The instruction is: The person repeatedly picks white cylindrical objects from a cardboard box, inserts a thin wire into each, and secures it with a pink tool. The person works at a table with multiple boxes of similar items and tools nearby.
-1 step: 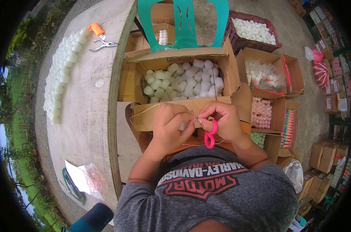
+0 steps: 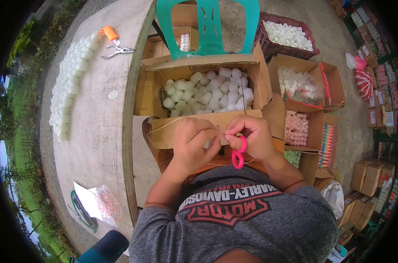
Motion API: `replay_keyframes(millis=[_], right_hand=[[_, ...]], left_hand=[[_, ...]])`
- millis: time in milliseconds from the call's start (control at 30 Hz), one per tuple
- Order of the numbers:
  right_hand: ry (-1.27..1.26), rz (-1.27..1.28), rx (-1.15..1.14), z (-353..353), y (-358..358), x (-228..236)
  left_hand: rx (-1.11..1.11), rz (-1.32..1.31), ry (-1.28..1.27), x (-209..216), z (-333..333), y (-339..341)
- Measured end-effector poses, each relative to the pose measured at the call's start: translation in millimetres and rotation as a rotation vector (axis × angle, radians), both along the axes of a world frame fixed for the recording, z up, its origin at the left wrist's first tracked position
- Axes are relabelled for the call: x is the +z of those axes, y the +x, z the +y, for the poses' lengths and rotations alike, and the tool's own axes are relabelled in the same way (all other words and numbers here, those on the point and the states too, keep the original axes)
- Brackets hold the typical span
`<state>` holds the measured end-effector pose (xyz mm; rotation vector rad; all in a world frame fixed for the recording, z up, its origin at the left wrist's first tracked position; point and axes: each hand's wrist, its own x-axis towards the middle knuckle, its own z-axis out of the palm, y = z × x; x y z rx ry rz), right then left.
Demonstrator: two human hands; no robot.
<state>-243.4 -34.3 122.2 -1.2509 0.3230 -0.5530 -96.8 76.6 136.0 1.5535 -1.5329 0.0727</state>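
Note:
My left hand [image 2: 192, 144] and my right hand [image 2: 257, 136] meet fingertip to fingertip over the front flap of a cardboard box. Both are closed in a pinch on a thin pale string [image 2: 157, 129], whose loose length curves out left of my left hand. Pink-handled scissors [image 2: 238, 159] hang from the fingers of my right hand, their blades hidden. Something small and whitish [image 2: 207, 143] shows under my left fingers, too covered to name. Just beyond, the cardboard box [image 2: 186, 115] holds many white, rounded plastic-looking pieces [image 2: 214, 90].
On the long table [image 2: 107, 144] at left lie rows of white pieces [image 2: 72, 83], pliers [image 2: 118, 51], an orange-handled tool [image 2: 109, 33] and a plastic bag [image 2: 107, 204]. A green chair [image 2: 207, 30] stands beyond the box. Rightward are a filled crate [image 2: 289, 35] and several cartons [image 2: 304, 85].

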Motion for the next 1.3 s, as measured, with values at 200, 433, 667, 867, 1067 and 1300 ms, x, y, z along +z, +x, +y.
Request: replay_keyframes(millis=[200,433,667,867,1067,1300], right_hand=[[0.044,0.035,0.037,-1.5,-3.1,4.0],[-0.085,-0.018,-0.032,2.8,-7.8,2.2],[0.078,0.217,0.082,14.4,0.4,10.8],[-0.190,0.340,0.319,27.4,6.3,-6.2],[-0.570,0.216,0.295,17.9,-4.2,8.3],[-0.763,0.304,0.104,5.9,-14.1,22.4]], left_hand=[[0.071,-0.071,-0.047,0.1,0.5,3.3],[0.064,0.029,-0.086,-3.2,-3.5,-2.7],[-0.037,1.085,-0.137,-19.7,-2.2,0.2],[-0.063,1.385,0.035,-13.5,-7.8,0.7],[0.137,1.125,-0.042,-16.9,-8.0,16.1],[0.157,0.911,0.155,-34.6,-6.5,23.3]])
